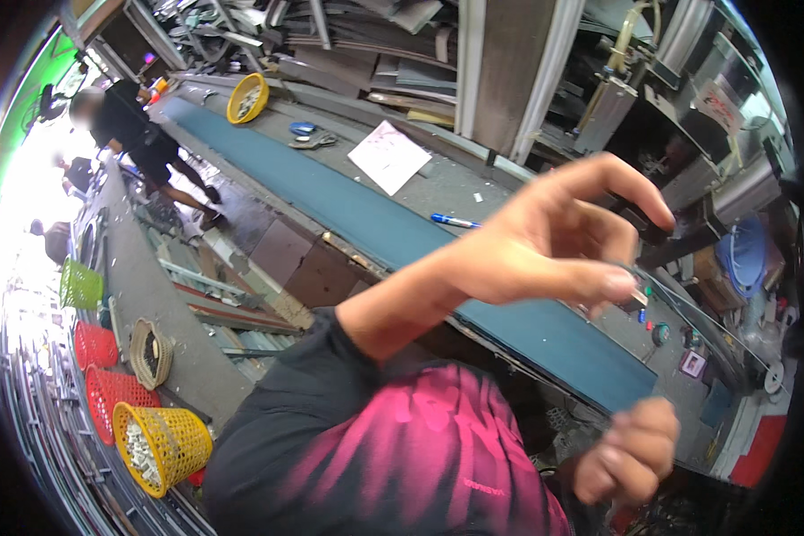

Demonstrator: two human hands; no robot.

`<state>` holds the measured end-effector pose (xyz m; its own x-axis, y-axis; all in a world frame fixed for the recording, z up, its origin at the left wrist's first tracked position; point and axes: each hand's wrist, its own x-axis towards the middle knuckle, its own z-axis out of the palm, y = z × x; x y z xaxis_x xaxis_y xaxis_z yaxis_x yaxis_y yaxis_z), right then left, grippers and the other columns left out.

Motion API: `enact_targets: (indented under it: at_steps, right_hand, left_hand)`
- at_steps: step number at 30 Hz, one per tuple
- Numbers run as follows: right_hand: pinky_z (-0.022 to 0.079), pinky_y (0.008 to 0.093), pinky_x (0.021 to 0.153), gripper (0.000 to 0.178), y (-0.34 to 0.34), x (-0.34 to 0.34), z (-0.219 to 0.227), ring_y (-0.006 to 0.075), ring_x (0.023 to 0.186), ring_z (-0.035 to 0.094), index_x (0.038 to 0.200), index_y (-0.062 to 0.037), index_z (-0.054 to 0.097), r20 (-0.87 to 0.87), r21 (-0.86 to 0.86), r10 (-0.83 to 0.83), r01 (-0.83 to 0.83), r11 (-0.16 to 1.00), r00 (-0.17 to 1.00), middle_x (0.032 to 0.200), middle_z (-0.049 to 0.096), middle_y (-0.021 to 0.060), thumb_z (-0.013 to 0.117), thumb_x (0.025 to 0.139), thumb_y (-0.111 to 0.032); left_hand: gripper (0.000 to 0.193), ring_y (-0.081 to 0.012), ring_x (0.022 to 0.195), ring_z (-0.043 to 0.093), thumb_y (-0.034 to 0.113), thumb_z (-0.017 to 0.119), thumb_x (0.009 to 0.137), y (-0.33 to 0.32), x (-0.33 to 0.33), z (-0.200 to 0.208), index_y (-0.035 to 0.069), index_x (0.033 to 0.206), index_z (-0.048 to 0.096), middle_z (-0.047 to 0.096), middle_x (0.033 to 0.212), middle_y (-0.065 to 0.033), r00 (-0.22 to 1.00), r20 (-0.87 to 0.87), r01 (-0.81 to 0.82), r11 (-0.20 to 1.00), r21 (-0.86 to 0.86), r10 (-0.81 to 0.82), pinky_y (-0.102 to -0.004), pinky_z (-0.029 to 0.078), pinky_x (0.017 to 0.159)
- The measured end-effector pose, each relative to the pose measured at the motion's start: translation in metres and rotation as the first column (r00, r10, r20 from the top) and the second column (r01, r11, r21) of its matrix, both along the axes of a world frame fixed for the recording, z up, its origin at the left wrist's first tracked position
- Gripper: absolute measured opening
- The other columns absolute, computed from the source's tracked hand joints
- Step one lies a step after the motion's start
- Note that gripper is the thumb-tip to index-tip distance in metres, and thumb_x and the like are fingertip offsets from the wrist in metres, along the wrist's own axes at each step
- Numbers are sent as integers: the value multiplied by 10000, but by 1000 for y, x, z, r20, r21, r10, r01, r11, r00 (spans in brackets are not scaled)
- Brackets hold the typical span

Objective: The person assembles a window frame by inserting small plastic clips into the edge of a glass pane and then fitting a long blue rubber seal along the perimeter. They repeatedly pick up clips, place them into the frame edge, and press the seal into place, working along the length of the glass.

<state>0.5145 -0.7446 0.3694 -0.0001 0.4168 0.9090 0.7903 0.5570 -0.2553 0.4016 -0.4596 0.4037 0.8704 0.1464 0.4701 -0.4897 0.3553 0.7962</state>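
Note:
My left hand (pixel 563 246) is raised above the blue work strip (pixel 330 205), its forearm crossing from the left shoulder. The index finger arches away from the thumb while the other fingers curl in. A small dark piece with a pale end (pixel 640 298) shows at the thumb tip; whether the hand pinches it is hard to make out. Lower right, beside the near edge of the bench, my right hand (pixel 630 451) is closed with its fingers curled in, slightly blurred. Anything inside that hand is hidden.
Along the bench lie a blue marker (pixel 456 221), a white sheet (pixel 389 158), gloves (pixel 313 139) and a yellow basket (pixel 247 98). Another yellow basket (pixel 174 447) with small white parts stands at lower left, near red baskets (pixel 94 345). A person (pixel 138 125) stands at far left.

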Motion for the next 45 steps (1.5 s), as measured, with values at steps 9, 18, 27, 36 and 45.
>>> enact_targets:
  at_steps: [9, 18, 27, 36, 45]
  right_hand:
    - [561, 451, 998, 699, 99, 12, 23, 346, 1154, 747, 1215, 66, 794, -470, -306, -102, -53, 951, 877, 1231, 791, 226, 735, 1032, -606]
    - [552, 450, 1083, 1221, 106, -3, 26, 383, 1367, 669, 1628, 65, 501, -604, -279, -25, -182, 943, 796, 1478, 675, 276, 977, 773, -665]
    - [487, 517, 1123, 1249, 120, 50, 74, 415, 1392, 509, 1693, 6, 283, -769, 252, 415, -366, 896, 487, 1499, 500, 274, 755, 857, -792]
    - [399, 275, 567, 570, 57, 106, 80, 90, 599, 450, 1181, -78, 621, -520, 659, 847, -579, 480, 110, 785, 502, -12, 315, 1254, -554]
    - [153, 309, 485, 644, 34, 100, 64, 104, 560, 159, 739, -176, 353, -673, 681, 722, -246, 690, 160, 627, 198, -51, 371, 1231, -591]
  left_hand:
    - [591, -151, 798, 674, 14, 786, 1028, 39, -32, 18, 41, 1549, 509, 658, 1048, -80, 945, 284, -123, 981, -149, 161, -423, 656, 800]
    - [610, -151, 801, 653, -4, 786, 1017, 52, -49, 33, 38, 1552, 496, 633, 1058, -90, 917, 343, -176, 978, -108, 203, -385, 612, 722]
    - [632, -54, 947, 579, 171, 953, 852, 52, -71, 5, 46, 1401, 666, 651, 1225, -42, 787, -126, -526, 764, 374, 604, -219, 468, 804]
    - [239, -34, 657, 501, 200, 848, 1029, 146, -85, -123, 44, 1002, 669, 569, 812, 26, 640, -258, -502, 648, 573, 724, -190, 393, 585]
    - [272, -72, 609, 450, 146, 708, 1149, 138, -121, -183, 47, 902, 650, 553, 709, -6, 527, -438, -554, 685, 473, 728, -285, 347, 530]
